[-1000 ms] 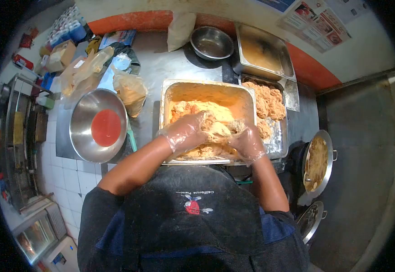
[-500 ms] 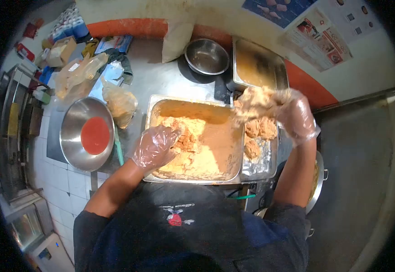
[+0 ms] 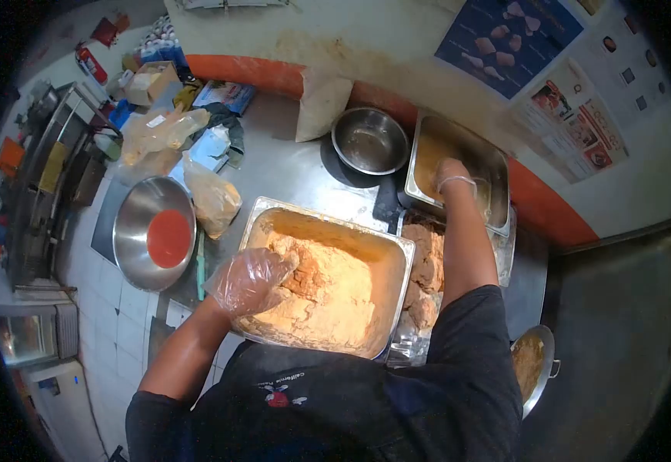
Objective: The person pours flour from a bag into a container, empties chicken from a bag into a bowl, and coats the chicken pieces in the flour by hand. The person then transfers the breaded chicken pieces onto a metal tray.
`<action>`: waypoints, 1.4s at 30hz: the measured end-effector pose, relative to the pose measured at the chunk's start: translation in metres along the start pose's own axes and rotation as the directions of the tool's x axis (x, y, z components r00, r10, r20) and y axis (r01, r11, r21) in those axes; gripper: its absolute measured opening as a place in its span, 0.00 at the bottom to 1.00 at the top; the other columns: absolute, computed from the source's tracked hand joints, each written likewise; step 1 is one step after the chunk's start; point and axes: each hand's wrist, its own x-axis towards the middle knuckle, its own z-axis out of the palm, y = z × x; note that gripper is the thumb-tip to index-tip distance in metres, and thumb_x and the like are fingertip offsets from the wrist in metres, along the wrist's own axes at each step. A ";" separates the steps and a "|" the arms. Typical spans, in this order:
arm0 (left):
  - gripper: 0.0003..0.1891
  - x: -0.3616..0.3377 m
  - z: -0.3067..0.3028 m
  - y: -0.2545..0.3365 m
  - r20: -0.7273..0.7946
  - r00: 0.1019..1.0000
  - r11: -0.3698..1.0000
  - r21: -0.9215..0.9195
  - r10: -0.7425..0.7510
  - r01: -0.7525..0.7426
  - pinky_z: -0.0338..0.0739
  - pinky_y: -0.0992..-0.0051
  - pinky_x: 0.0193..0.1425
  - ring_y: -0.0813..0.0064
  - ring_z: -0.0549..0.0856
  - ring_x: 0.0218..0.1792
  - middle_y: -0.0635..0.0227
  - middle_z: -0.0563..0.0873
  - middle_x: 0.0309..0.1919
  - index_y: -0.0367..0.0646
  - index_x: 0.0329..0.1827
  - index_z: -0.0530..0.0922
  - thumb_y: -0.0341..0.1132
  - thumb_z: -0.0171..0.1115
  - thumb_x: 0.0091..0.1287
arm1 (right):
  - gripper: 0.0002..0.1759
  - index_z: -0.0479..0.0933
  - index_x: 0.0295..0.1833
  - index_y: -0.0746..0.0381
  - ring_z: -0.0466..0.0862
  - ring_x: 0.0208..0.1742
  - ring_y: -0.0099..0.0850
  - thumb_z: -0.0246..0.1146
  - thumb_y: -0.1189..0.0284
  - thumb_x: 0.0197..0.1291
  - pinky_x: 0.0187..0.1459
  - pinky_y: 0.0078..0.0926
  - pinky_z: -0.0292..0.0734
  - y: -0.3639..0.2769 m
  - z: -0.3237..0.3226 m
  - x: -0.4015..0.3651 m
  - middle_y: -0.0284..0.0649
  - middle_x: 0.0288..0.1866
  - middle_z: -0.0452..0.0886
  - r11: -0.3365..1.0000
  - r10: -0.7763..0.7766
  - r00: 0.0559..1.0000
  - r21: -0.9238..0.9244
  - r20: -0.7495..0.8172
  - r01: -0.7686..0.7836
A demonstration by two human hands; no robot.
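Observation:
My left hand (image 3: 252, 279), in a clear plastic glove, is at the left side of a steel pan of flour (image 3: 252, 223). Its fingers are loosely bent and apart, beside a darker, crumbly patch of flour (image 3: 305, 279), and nothing shows in them. My right hand (image 3: 455, 177), gloved too, reaches down into a deep steel pan (image 3: 497, 165) of cloudy brownish liquid at the back right. Its fingers are hidden below the wrist. Between the two pans and my right arm, coated chicken pieces (image 3: 426, 266) lie on a foil-lined tray (image 3: 406, 345).
A steel bowl with red liquid (image 3: 170, 239) stands at the left, near a green-handled tool (image 3: 201, 269) and plastic bags (image 3: 212, 196). Another steel bowl (image 3: 370, 141) sits at the back. At the lower right is a wide pan (image 3: 532, 366) with a handle.
My right hand held a floury chicken piece over the tray; now it is without it, inside the deep pan further back. My left hand stays by the flour. The view has shifted.

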 end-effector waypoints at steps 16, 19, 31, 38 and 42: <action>0.32 0.000 0.011 0.001 0.077 0.996 0.996 0.082 -0.050 0.043 0.83 0.53 0.73 0.52 0.87 0.67 0.55 0.89 0.63 0.46 0.72 0.83 0.49 0.76 0.66 | 0.14 0.93 0.52 0.65 0.91 0.61 0.59 0.68 0.68 0.71 0.63 0.51 0.87 -0.008 -0.053 -0.040 0.61 0.60 0.90 0.995 0.050 0.916 0.099 -0.397 -0.011; 0.32 -0.008 0.024 -0.007 0.056 0.998 0.995 0.098 -0.012 0.006 0.83 0.53 0.73 0.53 0.87 0.67 0.56 0.89 0.64 0.47 0.73 0.81 0.51 0.74 0.69 | 0.15 0.93 0.51 0.65 0.94 0.56 0.53 0.72 0.65 0.69 0.59 0.48 0.89 -0.038 -0.122 -0.129 0.60 0.58 0.92 0.985 0.166 0.931 0.100 -0.324 -0.141; 0.43 -0.013 0.019 0.075 0.597 0.801 0.979 -0.133 -0.048 0.158 0.82 0.49 0.70 0.39 0.88 0.63 0.36 0.87 0.60 0.34 0.85 0.70 0.64 0.55 0.82 | 0.12 0.92 0.46 0.63 0.91 0.38 0.47 0.69 0.67 0.68 0.47 0.45 0.85 -0.201 -0.066 -0.296 0.53 0.39 0.92 0.793 -0.192 0.970 0.559 -0.147 0.241; 0.24 -0.009 0.010 0.080 0.501 0.864 0.978 -0.197 0.044 0.064 0.86 0.52 0.65 0.47 0.92 0.60 0.44 0.91 0.60 0.36 0.65 0.88 0.48 0.60 0.80 | 0.16 0.93 0.52 0.62 0.93 0.58 0.52 0.74 0.64 0.64 0.62 0.48 0.86 -0.187 0.014 -0.323 0.54 0.56 0.94 0.912 -0.400 0.894 -0.007 0.200 0.410; 0.15 0.019 0.012 0.090 0.412 0.889 0.977 -0.014 0.201 -0.215 0.89 0.56 0.58 0.54 0.95 0.54 0.52 0.95 0.51 0.42 0.54 0.93 0.33 0.60 0.76 | 0.18 0.94 0.54 0.60 0.93 0.61 0.49 0.75 0.68 0.59 0.64 0.48 0.87 -0.183 0.061 -0.346 0.52 0.57 0.94 0.805 -0.354 0.796 -0.274 0.490 0.527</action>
